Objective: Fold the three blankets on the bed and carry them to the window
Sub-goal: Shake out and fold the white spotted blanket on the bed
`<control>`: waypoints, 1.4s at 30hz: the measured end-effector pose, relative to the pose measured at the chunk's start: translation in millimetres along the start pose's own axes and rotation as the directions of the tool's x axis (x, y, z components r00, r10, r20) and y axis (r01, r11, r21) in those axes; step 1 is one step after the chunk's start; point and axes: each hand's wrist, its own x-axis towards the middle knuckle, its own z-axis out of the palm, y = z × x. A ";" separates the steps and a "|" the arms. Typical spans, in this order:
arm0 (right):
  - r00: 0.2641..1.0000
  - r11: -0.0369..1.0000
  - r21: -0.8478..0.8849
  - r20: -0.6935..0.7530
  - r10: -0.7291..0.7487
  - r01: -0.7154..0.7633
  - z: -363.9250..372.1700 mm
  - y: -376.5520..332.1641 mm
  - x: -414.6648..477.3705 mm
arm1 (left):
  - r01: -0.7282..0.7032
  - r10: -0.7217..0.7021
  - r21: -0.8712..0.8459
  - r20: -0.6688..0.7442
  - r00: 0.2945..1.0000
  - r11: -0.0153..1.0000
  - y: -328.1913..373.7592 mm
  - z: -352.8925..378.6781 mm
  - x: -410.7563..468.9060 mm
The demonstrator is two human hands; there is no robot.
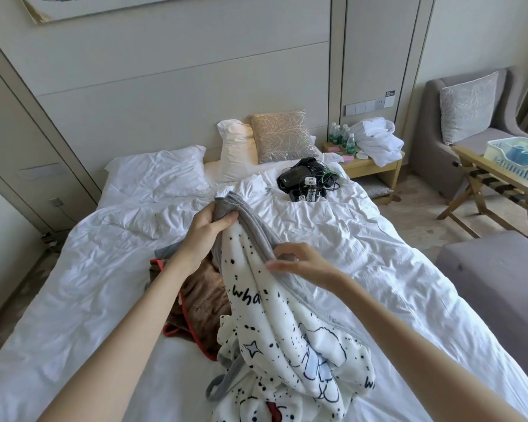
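Reaching in from the bottom edge on two bare forearms [128, 345], over a rumpled white bed [73, 284]. Holding up a white spotted blanket [287, 345] above the middle of that bed, grey-backed top raised, lower folds heaping on the bedding nearest the camera. Lying crumpled just beside it and partly under it, a brown blanket [201, 303] with red trim. Gripping the grey upper corner with the left hand [208, 229], fingers curling tight round the cloth. Pinching the grey border lower down with the right hand [299, 263], thumb and fingertips closing on the hem, forefinger sticking out. Resting farther up the bed, near the pillows [235, 147], a black tangle of cables [308, 181].
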 end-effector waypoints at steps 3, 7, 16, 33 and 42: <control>0.992 0.920 -0.383 0.048 0.116 -0.089 1.1 16.5 9.4 | -0.014 0.014 -0.002 -0.019 1.000 1.000 -0.7 -1.2 2.0; 0.952 0.748 -0.637 0.074 0.298 -0.185 -2.1 48.2 2.9 | -0.034 0.034 0.005 -0.071 0.997 0.999 -0.4 -7.6 4.0; 0.866 0.785 -0.404 -0.042 0.498 -0.470 -40.4 104.0 -42.6 | 0.037 -0.031 0.014 -0.289 0.957 0.999 -26.5 -42.1 -3.2; 0.987 0.965 -0.210 -0.066 0.149 -0.159 -78.3 -42.3 -9.4 | 0.143 -0.180 0.506 0.025 0.983 0.851 -9.2 11.4 -0.3; 0.990 0.979 -0.195 0.110 0.088 -0.065 -60.8 -73.6 0.8 | 0.218 -0.371 0.361 0.437 0.819 0.907 12.6 47.9 -10.5</control>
